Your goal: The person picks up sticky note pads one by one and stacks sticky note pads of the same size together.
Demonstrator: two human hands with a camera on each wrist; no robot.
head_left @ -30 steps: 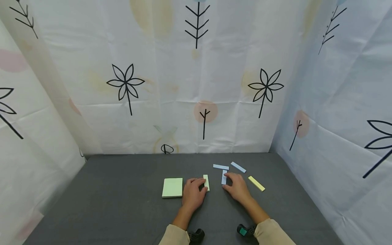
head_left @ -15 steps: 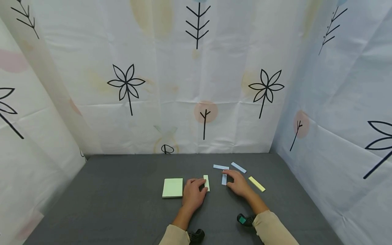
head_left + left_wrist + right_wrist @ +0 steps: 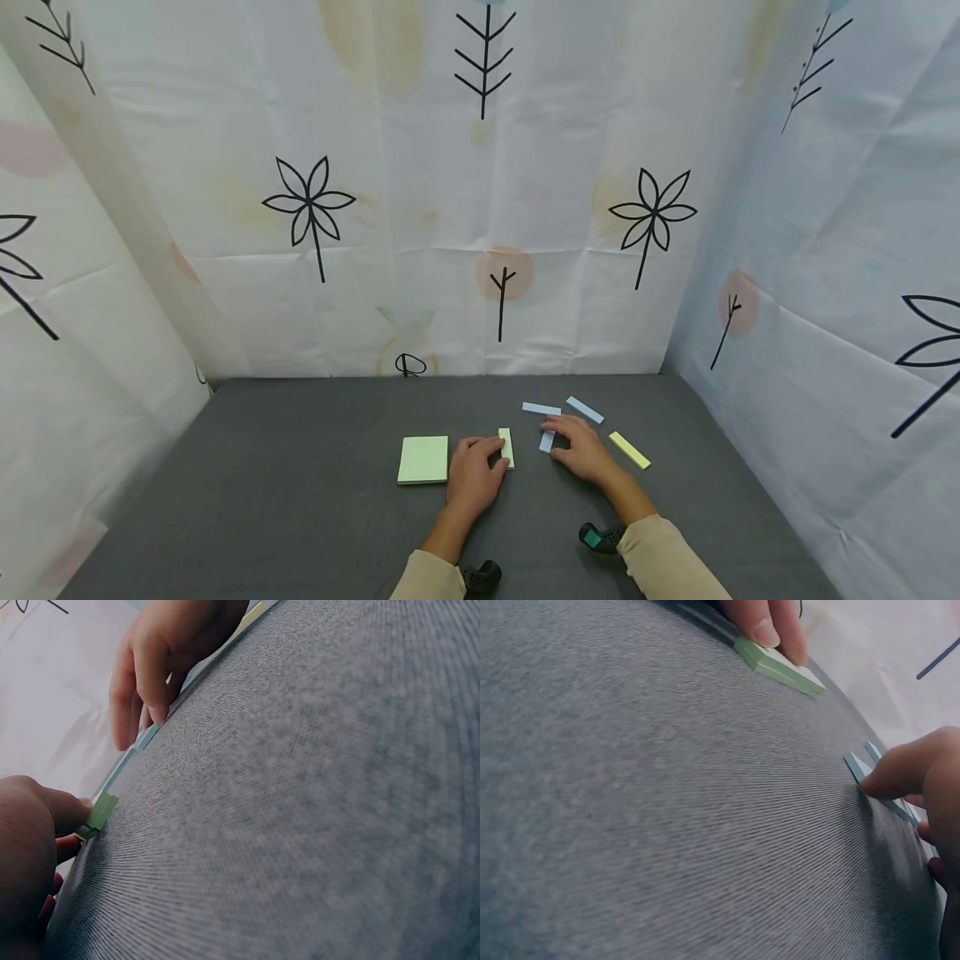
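In the head view my left hand (image 3: 472, 477) holds a narrow pale green sticky-note pad (image 3: 508, 452) on the grey table. Its thumb and fingertips are on the pad's edges, and the right wrist view shows two stacked layers in this green pad (image 3: 786, 675). To the right, my right hand (image 3: 581, 450) has thumb and fingers curled round a narrow light blue pad (image 3: 547, 442), its far part hidden under the fingers. The thumb meets the near end of the blue pad (image 3: 854, 768) in the right wrist view. A square pale green sticky-note pad (image 3: 423, 460) lies left of my left hand.
Beyond my right hand lie two more light blue strips (image 3: 541, 409), one crosswise and one slanted. A yellow strip (image 3: 630, 450) rests to the right of that hand. Patterned white cloth walls (image 3: 570, 317) border the grey table (image 3: 300, 500) at the back and sides.
My right hand has slid its fingers toward the far end of the blue pad, and the pad's near end has turned slightly left. The left hand stays on the green pad.
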